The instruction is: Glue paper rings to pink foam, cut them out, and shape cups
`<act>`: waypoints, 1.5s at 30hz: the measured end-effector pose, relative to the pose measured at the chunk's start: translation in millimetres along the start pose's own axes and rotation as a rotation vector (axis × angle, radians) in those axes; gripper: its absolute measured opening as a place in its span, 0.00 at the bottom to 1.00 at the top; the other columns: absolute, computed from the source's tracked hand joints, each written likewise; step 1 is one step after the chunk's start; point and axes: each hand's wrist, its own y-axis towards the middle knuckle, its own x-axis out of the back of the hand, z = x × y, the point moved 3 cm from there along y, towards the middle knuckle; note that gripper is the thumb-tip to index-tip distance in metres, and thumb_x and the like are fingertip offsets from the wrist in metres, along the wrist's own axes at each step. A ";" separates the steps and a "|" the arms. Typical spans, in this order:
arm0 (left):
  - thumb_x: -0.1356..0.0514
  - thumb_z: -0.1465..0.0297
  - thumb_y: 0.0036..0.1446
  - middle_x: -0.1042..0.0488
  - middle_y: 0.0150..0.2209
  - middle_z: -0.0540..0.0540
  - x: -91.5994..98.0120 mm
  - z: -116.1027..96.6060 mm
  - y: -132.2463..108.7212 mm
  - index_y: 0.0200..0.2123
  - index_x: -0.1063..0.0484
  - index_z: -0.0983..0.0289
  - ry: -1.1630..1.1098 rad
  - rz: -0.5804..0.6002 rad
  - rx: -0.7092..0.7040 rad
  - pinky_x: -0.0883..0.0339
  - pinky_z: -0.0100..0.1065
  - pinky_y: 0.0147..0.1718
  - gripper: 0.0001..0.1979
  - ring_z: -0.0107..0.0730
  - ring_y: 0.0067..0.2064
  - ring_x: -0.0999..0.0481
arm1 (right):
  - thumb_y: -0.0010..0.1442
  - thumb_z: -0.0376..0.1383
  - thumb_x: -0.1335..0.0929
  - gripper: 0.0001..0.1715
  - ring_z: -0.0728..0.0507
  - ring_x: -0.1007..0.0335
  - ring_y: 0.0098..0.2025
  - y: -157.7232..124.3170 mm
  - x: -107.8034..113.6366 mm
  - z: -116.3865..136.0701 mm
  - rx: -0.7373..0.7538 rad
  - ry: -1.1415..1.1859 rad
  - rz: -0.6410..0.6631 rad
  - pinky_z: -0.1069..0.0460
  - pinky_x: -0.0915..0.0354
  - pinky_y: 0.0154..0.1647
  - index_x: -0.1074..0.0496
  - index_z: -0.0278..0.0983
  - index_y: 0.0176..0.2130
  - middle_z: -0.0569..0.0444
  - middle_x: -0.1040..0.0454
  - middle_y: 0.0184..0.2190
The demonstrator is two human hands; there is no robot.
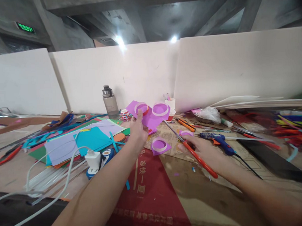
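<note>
A red printed panel (147,190) lies nearest, over brown cardboard (203,194). The right hand (203,150) grips red-handled scissors (200,161), blades directed at the lower right edge of a purple sheet (149,120); blade contact cannot be confirmed. A loose purple piece (159,145) lies between the hands. The left hand (138,132) pinches the sheet, held raised, bearing two pale-rimmed rings (160,114). Behind stand a grey bottle (111,105) and white partition (144,73).
</note>
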 end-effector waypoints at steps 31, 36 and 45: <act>0.29 0.74 0.38 0.22 0.39 0.55 -9.9 22.8 -19.4 0.40 0.30 0.64 0.125 0.373 0.037 0.30 0.38 0.43 0.23 0.33 0.39 0.24 | 0.60 0.47 0.38 0.15 0.51 0.42 0.22 -2.8 1.2 7.7 -0.030 0.173 0.087 0.55 0.43 0.25 0.38 0.38 0.29 0.61 0.39 0.22; 0.29 0.74 0.38 0.22 0.38 0.55 -10.9 21.4 -19.0 0.40 0.28 0.66 0.137 0.375 0.001 0.31 0.39 0.44 0.22 0.32 0.38 0.24 | 0.59 0.48 0.37 0.17 0.50 0.42 0.23 -2.8 2.1 8.5 -0.024 0.179 0.090 0.55 0.43 0.24 0.37 0.38 0.28 0.60 0.38 0.21; 0.29 0.72 0.38 0.23 0.40 0.56 -10.5 22.3 -16.9 0.42 0.29 0.65 0.138 0.437 0.001 0.30 0.41 0.44 0.24 0.34 0.39 0.24 | 0.58 0.49 0.37 0.18 0.51 0.42 0.19 -4.9 -0.3 10.4 -0.128 0.248 0.136 0.56 0.45 0.19 0.37 0.38 0.27 0.61 0.39 0.18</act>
